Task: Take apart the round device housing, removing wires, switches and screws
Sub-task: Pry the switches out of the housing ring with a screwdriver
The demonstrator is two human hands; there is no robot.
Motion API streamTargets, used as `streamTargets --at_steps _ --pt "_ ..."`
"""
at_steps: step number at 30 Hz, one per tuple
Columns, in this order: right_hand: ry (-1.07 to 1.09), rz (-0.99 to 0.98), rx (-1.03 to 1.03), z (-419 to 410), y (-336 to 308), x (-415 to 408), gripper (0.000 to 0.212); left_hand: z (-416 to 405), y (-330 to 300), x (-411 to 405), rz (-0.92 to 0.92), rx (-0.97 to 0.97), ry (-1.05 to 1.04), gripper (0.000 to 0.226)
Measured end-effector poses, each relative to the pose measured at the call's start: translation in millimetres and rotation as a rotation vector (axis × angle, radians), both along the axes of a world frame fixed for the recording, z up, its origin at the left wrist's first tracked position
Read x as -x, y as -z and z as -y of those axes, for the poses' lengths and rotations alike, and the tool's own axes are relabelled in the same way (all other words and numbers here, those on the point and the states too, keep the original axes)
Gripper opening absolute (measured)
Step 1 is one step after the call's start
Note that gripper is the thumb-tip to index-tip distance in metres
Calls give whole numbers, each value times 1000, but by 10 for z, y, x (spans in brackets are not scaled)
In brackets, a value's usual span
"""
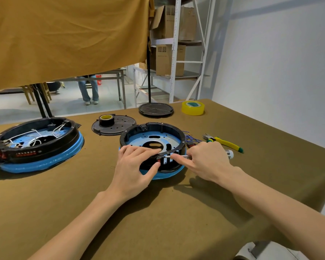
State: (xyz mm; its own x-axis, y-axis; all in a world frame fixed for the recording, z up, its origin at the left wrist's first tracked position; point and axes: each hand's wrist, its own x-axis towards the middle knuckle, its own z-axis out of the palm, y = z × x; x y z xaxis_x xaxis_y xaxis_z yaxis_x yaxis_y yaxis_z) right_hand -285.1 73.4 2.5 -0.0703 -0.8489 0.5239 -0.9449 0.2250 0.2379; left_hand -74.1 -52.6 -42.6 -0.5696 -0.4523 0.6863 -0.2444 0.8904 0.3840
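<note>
A round housing (154, 136) with a black ring wall and a blue base sits in the middle of the table. My left hand (137, 166) grips its near rim, fingers over the top and thumb on the slotted front wall. My right hand (206, 160) holds a thin metal screwdriver (178, 156), its tip against the rim by my left fingertips. Blue wires (190, 136) lie bunched just outside the housing on the right. A second housing (38, 145) with white wires and red switches stands at the left.
Yellow-and-green cutters (225, 142) lie right of the housing. Two black round covers (114, 125) (156, 109) lie behind it, one bearing a dark tape roll (106, 119). A yellow tape roll (193, 107) sits far back. The table's edge runs along the right.
</note>
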Motion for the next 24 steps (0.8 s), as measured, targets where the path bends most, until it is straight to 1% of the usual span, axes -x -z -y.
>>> streamTargets --at_steps 7,12,17,24 --pt "-7 -26 -40 -32 22 28 87 -6 15 37 -18 -4 0 37" --pt "-3 -21 -14 -6 22 19 87 3 15 23 -20 -8 -6 36" --pt "-11 -62 -27 30 -17 36 84 -7 18 30 -16 -7 1 41" --pt "-28 -50 -38 156 -112 108 79 5 0 35 -20 -3 3 42"
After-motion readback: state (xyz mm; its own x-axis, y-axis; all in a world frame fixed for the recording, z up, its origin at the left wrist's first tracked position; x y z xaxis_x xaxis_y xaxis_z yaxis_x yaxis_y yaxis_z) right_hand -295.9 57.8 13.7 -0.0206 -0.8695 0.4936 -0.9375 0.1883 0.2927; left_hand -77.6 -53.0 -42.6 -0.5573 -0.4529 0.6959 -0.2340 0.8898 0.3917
